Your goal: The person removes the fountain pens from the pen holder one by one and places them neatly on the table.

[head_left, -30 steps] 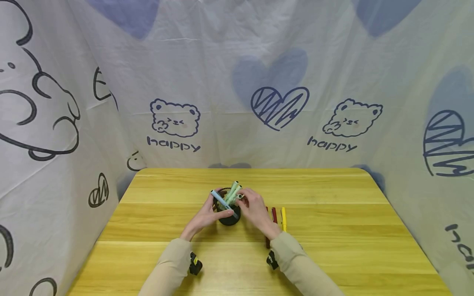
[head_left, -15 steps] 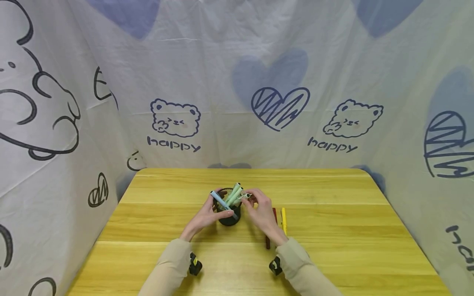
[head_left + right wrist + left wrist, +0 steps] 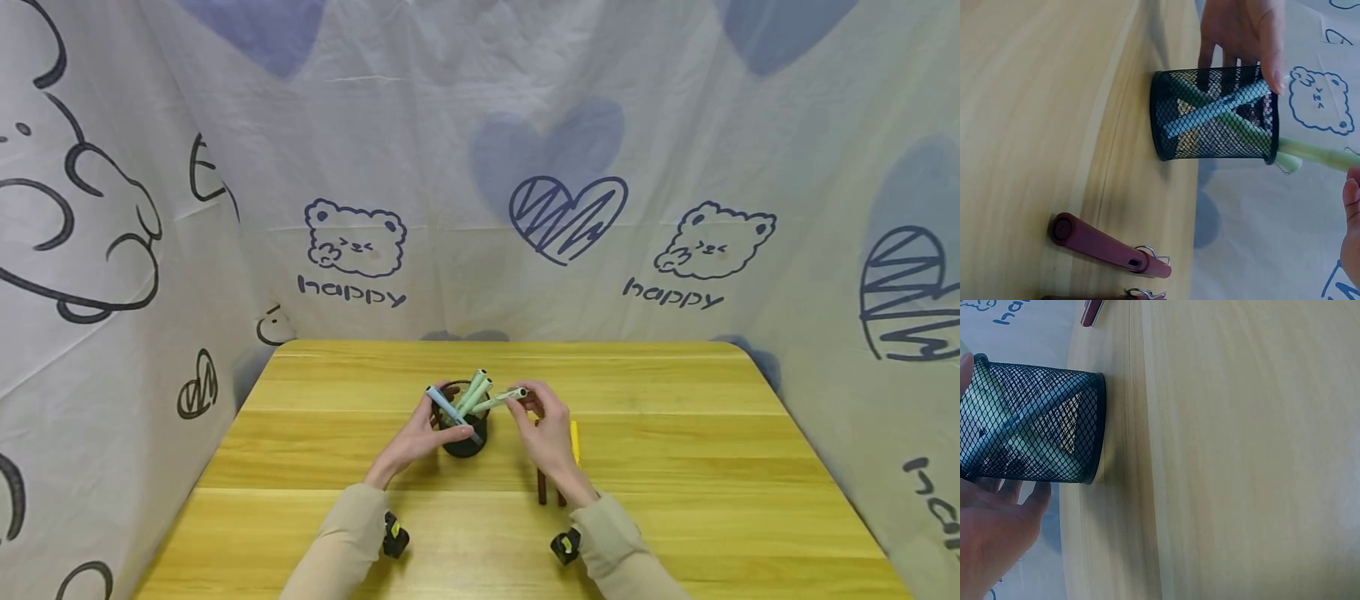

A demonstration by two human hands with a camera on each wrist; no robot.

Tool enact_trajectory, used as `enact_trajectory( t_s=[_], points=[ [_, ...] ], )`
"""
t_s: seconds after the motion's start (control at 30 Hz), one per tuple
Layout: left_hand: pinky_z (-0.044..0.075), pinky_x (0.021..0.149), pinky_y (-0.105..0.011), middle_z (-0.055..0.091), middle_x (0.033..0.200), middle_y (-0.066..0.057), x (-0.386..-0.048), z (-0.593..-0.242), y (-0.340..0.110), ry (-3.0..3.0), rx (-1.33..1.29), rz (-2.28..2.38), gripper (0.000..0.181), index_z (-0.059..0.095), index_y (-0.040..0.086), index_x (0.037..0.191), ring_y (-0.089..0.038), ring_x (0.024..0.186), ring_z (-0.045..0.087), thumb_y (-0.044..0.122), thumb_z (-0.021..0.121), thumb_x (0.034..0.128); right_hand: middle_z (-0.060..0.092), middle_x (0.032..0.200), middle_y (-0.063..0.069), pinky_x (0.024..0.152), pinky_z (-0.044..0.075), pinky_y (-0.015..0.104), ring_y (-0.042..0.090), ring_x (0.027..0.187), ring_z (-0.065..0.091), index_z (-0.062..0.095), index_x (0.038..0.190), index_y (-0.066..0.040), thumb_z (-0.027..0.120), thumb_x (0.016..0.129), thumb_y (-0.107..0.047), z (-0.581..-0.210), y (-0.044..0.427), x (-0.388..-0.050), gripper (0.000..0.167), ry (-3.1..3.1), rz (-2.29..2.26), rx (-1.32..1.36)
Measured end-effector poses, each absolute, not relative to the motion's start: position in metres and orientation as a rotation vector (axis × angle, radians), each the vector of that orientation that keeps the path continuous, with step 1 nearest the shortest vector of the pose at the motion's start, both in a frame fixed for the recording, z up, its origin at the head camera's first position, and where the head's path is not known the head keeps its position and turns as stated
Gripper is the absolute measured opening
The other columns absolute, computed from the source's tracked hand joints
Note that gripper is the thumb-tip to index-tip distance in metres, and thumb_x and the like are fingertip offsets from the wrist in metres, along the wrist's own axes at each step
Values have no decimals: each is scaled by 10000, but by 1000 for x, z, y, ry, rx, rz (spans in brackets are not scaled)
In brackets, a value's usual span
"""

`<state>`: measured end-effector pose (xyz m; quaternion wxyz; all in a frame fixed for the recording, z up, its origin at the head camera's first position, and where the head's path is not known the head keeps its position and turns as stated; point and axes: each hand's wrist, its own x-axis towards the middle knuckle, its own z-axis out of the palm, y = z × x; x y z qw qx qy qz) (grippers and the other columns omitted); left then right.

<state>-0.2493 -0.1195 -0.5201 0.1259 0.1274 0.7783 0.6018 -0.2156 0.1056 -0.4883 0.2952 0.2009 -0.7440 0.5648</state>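
A black mesh pen cup (image 3: 465, 442) stands on the table, a blue pen (image 3: 444, 402) and green pens (image 3: 474, 390) leaning in it. My left hand (image 3: 411, 442) grips the cup round its left side, thumb at the front; in the left wrist view the fingers show beside the mesh (image 3: 1035, 425). My right hand (image 3: 546, 429) pinches the capped end of a light green pen (image 3: 498, 402), which slants out over the cup's right rim. In the right wrist view that pen (image 3: 1319, 153) runs from the cup (image 3: 1216, 115) to the fingertips.
Right of the cup, partly under my right hand, lie dark red pens (image 3: 542, 487) and a yellow pen (image 3: 575, 442). The right wrist view shows one red pen (image 3: 1107, 247) close by. A printed cloth (image 3: 465, 275) hangs behind the wooden table (image 3: 675, 467).
My right hand has moved right, drawing the light green pen's end outward and tilting it further over the rim. The left hand and the cup have stayed in place.
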Motion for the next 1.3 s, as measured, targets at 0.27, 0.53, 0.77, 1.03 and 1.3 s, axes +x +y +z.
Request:
enact_trajectory(
  t_s=[0.27,0.53,0.77,1.03,1.3],
  points=[
    [203,1208,-681,328,1636,-99,-250,-520,-120,2285,390,1739,880,261,261,1565,-420,1526,244,269,803,871,674,1033,273,759,560,131,-20,903,637,610,1097,125,634,937,60,-483,114,-208,174,-1900,1691,546],
    [194,1218,-670,319,1640,-103,-250,-520,-120,2264,396,1745,882,246,240,1572,-422,1530,233,238,793,880,627,1066,334,790,562,133,-8,930,648,563,1147,151,594,944,105,-483,126,-203,211,-1796,1770,549],
    [204,1214,-670,323,1638,-99,-250,-520,-120,2263,391,1747,872,257,258,1564,-431,1522,248,240,795,878,659,1070,91,766,561,152,3,892,640,523,1158,192,560,957,117,-482,138,-200,218,-1715,1797,525],
    [191,1212,-681,329,1636,-105,-250,-521,-120,2282,395,1739,873,260,243,1565,-424,1528,235,241,796,876,629,1111,59,809,619,270,113,949,718,411,1201,244,487,1012,71,-481,152,-197,268,-1575,2002,550],
    [180,1216,-681,318,1641,-95,-249,-520,-119,2287,381,1728,886,251,270,1566,-420,1533,225,267,800,871,600,1115,31,821,620,288,145,1006,733,337,1211,245,433,1048,19,-482,164,-193,295,-1508,2080,512]
  ],
)
